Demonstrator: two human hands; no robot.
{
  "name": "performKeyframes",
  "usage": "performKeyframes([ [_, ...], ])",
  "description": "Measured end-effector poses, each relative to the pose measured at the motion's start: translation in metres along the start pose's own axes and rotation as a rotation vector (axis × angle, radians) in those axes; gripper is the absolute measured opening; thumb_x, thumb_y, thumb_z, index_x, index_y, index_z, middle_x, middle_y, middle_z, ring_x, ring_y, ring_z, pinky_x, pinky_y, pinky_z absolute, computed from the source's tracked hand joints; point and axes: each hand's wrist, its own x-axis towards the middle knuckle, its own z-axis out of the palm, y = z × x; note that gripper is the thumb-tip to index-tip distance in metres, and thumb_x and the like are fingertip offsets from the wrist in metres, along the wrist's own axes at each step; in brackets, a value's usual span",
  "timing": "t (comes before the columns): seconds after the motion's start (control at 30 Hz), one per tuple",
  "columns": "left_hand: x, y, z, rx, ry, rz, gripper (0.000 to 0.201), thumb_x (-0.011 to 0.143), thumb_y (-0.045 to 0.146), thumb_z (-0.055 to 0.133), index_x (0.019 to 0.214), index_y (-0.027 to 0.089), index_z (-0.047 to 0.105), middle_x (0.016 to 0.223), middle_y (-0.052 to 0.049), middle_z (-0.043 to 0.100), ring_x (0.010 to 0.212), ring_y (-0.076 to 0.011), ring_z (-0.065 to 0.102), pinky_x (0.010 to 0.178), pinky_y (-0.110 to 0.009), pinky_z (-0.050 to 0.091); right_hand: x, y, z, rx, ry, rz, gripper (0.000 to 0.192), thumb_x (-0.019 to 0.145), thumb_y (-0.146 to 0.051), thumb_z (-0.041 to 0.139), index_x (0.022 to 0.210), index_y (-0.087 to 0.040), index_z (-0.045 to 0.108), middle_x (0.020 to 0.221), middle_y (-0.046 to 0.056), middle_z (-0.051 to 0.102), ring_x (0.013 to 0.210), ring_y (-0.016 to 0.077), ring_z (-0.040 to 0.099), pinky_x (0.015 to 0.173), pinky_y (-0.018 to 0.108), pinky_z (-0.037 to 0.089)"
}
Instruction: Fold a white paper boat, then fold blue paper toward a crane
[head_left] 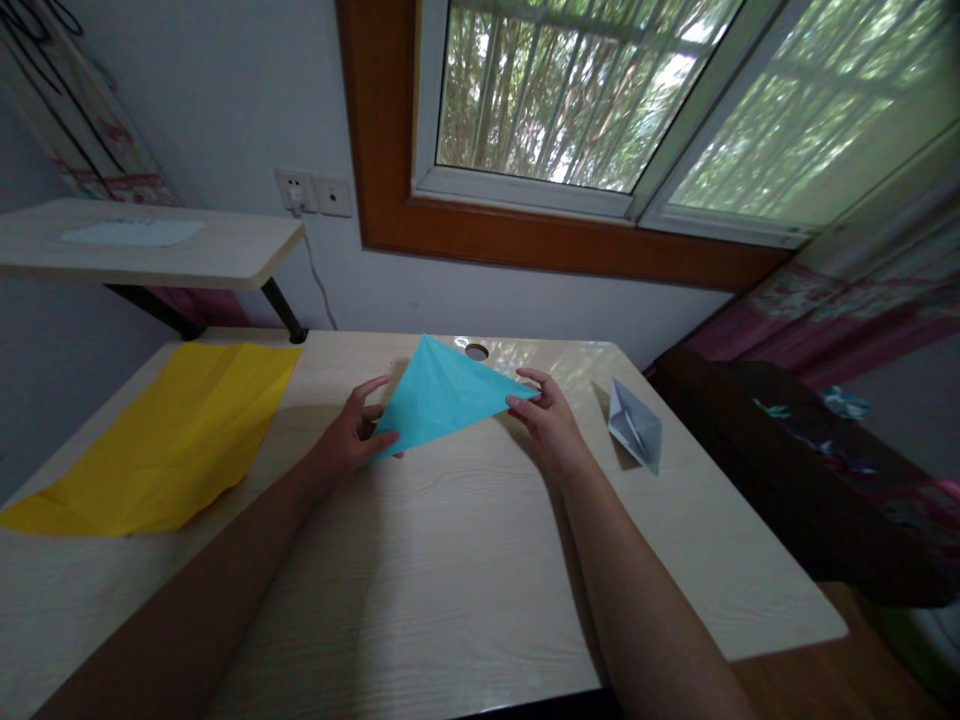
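Note:
A sheet of turquoise paper (450,393), folded to a triangle with faint crease lines, is held up just over the desk. My left hand (361,425) grips its lower left corner, thumb in front and fingers behind. At the paper's right corner, my right hand (546,415) pinches the tip between thumb and fingers. The triangle's top point faces away from me, toward the window. To the right of my right hand, a folded grey-white paper piece (635,427) rests on the desk.
A large yellow paper sheet (165,440) lies at the left of the wooden desk (450,590). Behind it stands a raised shelf (247,245) with a white paper (133,232) on it. A round cable hole (476,352) is at the desk's back edge. Dark furniture (795,470) stands on the right.

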Motion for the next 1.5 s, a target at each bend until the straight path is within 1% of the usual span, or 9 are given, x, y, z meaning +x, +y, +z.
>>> performKeyframes([
  [0.2,-0.005,-0.002,-0.001,0.090,-0.053,0.017,0.083,0.077,0.029,0.080,0.148,0.034,0.037,0.130,-0.011,0.065,0.085,-0.0241,0.076,0.081,-0.041,0.062,-0.002,0.002,0.002,0.016,-0.044,0.016,0.049,0.069,-0.030,0.084,0.113,-0.034,0.066,0.079,-0.005,0.064,0.073,0.0135,0.062,0.076,0.029,0.054],
  [0.3,-0.006,-0.006,-0.002,0.104,0.007,0.035,0.095,0.076,0.030,0.083,0.153,0.038,0.028,0.143,-0.013,0.056,0.097,-0.0248,0.073,0.084,-0.039,0.061,-0.003,0.003,0.003,-0.008,-0.080,0.027,0.047,0.071,-0.029,0.083,0.115,-0.033,0.066,0.076,-0.006,0.062,0.070,0.0122,0.060,0.071,0.026,0.051],
  [0.43,-0.005,-0.010,-0.002,0.056,-0.012,0.004,0.101,0.082,0.034,0.079,0.157,0.043,0.011,0.150,-0.017,0.047,0.092,-0.0219,0.072,0.076,-0.037,0.061,-0.005,0.004,0.004,-0.053,-0.126,0.035,0.050,0.072,-0.030,0.083,0.119,-0.029,0.065,0.068,-0.007,0.058,0.064,0.0114,0.057,0.063,0.024,0.045],
  [0.77,-0.006,-0.003,-0.002,0.102,0.034,0.036,0.080,0.086,0.038,0.074,0.152,0.035,0.028,0.131,-0.009,0.060,0.098,-0.0221,0.068,0.076,-0.031,0.057,-0.011,-0.001,0.014,-0.035,-0.239,0.102,0.048,0.071,-0.029,0.083,0.116,-0.029,0.065,0.084,-0.003,0.068,0.070,0.0124,0.059,0.067,0.026,0.048],
  [0.97,-0.005,-0.006,-0.003,0.107,0.061,0.082,0.089,0.085,0.034,0.073,0.155,0.039,0.018,0.132,-0.008,0.059,0.083,-0.0156,0.068,0.067,-0.026,0.055,-0.011,0.003,0.016,0.003,-0.290,0.116,0.049,0.072,-0.028,0.083,0.118,-0.031,0.065,0.096,-0.001,0.070,0.078,0.0144,0.063,0.077,0.031,0.053],
  [1.03,-0.005,-0.006,-0.004,0.156,0.049,0.093,0.078,0.086,0.034,0.071,0.153,0.036,0.029,0.130,-0.008,0.059,0.085,-0.0159,0.067,0.068,-0.026,0.053,-0.010,0.004,0.015,0.016,-0.306,0.116,0.049,0.073,-0.027,0.083,0.118,-0.032,0.064,0.100,0.000,0.070,0.081,0.0148,0.064,0.079,0.031,0.053],
  [1.1,-0.004,-0.005,-0.006,0.269,0.043,0.091,0.060,0.088,0.034,0.067,0.144,0.030,0.047,0.114,-0.004,0.064,0.079,-0.0144,0.062,0.065,-0.024,0.049,-0.010,0.005,0.015,0.021,-0.309,0.115,0.049,0.074,-0.027,0.083,0.118,-0.032,0.064,0.102,0.000,0.070,0.082,0.0149,0.064,0.079,0.031,0.053],
  [1.23,-0.005,-0.005,-0.009,0.479,0.057,0.091,0.047,0.090,0.038,0.064,0.134,0.025,0.060,0.076,0.003,0.051,0.062,-0.0109,0.044,0.054,-0.021,0.036,-0.011,0.003,0.017,-0.003,-0.286,0.115,0.051,0.073,-0.027,0.083,0.120,-0.032,0.064,0.093,-0.002,0.069,0.077,0.0135,0.062,0.075,0.029,0.052],
  [1.5,-0.005,-0.003,-0.007,0.457,0.077,0.059,0.051,0.088,0.041,0.067,0.136,0.024,0.059,0.072,0.004,0.046,0.061,-0.0112,0.042,0.054,-0.021,0.034,-0.008,0.008,0.021,0.092,-0.171,0.121,0.067,0.072,-0.028,0.085,0.131,-0.032,0.055,0.066,-0.010,0.053,0.062,0.0106,0.058,0.071,0.028,0.055],
])
